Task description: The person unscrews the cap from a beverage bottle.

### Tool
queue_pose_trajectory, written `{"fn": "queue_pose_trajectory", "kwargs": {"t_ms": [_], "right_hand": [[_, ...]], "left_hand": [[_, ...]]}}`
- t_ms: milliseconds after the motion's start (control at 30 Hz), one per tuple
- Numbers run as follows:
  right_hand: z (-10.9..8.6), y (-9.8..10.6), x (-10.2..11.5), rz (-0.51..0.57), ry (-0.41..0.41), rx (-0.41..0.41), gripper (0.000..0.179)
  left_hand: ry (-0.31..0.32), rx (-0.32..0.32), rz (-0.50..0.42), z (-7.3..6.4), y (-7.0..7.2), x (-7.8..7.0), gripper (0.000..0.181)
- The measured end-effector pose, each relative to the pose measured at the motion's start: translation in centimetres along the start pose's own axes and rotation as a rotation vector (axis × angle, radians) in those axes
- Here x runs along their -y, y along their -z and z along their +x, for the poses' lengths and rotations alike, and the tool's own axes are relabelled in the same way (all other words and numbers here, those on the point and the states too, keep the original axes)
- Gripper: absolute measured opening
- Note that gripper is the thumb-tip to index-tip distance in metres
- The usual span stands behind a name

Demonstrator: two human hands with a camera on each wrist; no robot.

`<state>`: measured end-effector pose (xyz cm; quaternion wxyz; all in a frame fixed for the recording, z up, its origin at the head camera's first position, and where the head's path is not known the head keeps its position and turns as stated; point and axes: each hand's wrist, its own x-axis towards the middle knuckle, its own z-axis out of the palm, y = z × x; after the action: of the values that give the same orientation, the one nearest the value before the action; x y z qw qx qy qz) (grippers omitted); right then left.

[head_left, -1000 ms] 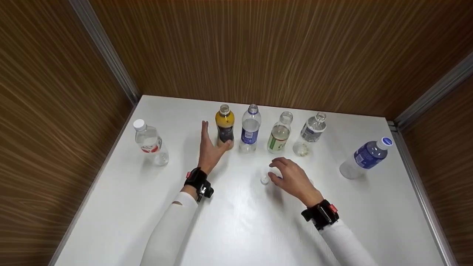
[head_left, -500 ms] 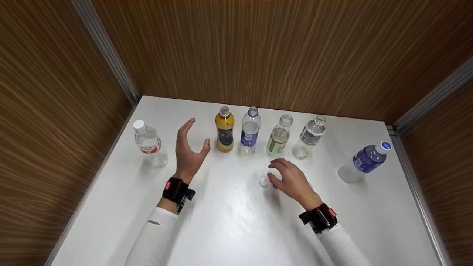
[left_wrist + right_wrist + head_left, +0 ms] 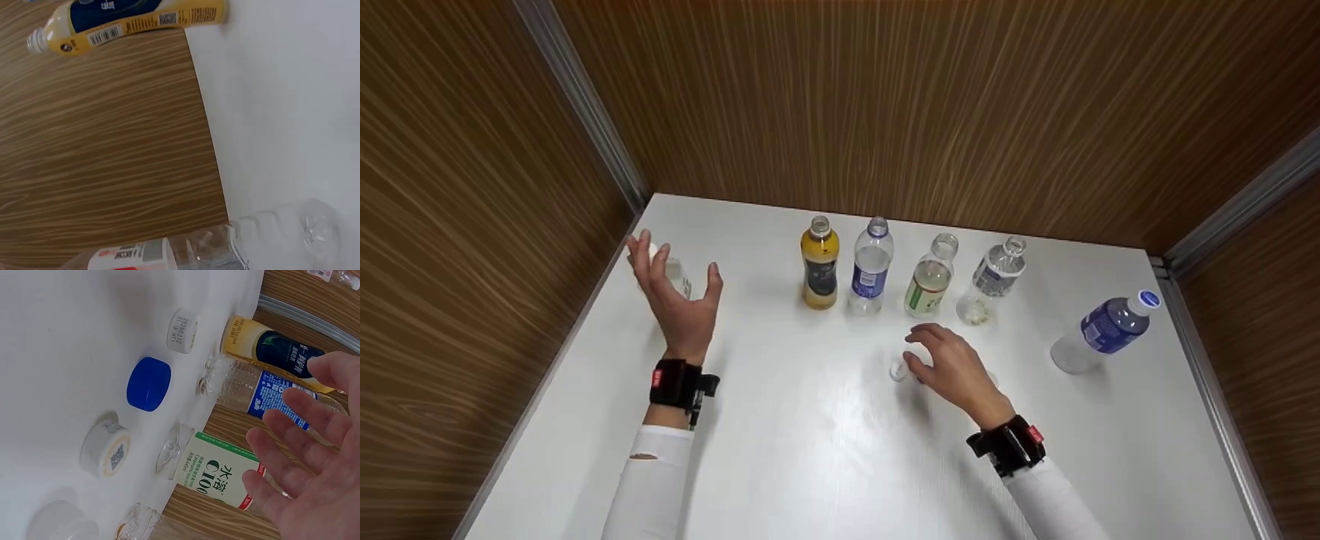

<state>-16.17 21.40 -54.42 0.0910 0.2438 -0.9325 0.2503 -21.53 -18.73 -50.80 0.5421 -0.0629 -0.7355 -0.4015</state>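
Note:
My left hand, fingers spread, is at the left bottle, a clear one with a red-and-white label, and hides most of it in the head view. The same clear bottle lies along the bottom of the left wrist view. My right hand hovers over the table with loosely bent fingers and holds nothing. Below it are loose bottle caps: a white cap, a blue cap, another white cap and a translucent cap.
Uncapped bottles stand in a row: a yellow bottle, a blue-labelled bottle, a green-labelled bottle and a silver-labelled bottle. Rightmost is a blue-capped bottle. Wood-grain panels border the white table.
My left hand has left the yellow bottle and travelled left across to the white-capped clear bottle, fingers opening wider. My right hand stays almost where it was.

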Motion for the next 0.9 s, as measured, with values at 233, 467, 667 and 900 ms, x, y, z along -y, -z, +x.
{"fn": "queue_pose_trajectory", "kwargs": {"t_ms": [233, 467, 667, 900], "right_hand": [[0.1, 0.1, 0.0, 0.007, -0.020, 0.000, 0.021], [-0.1, 0.1, 0.1, 0.006, -0.004, -0.007, 0.021], [-0.1, 0.0, 0.0, 0.008, -0.017, -0.001, 0.021], [-0.2, -0.1, -0.1, 0.002, -0.001, -0.010, 0.021]], "left_hand": [[0.194, -0.067, 0.096, -0.4, 1.0, 2.3, 0.092], [0.567, -0.068, 0.013, -2.1, 0.7, 4.1, 0.120], [0.710, -0.061, -0.063, -3.3, 0.5, 5.3, 0.122], [0.795, -0.028, -0.098, -4.5, 0.3, 6.2, 0.122]]}}
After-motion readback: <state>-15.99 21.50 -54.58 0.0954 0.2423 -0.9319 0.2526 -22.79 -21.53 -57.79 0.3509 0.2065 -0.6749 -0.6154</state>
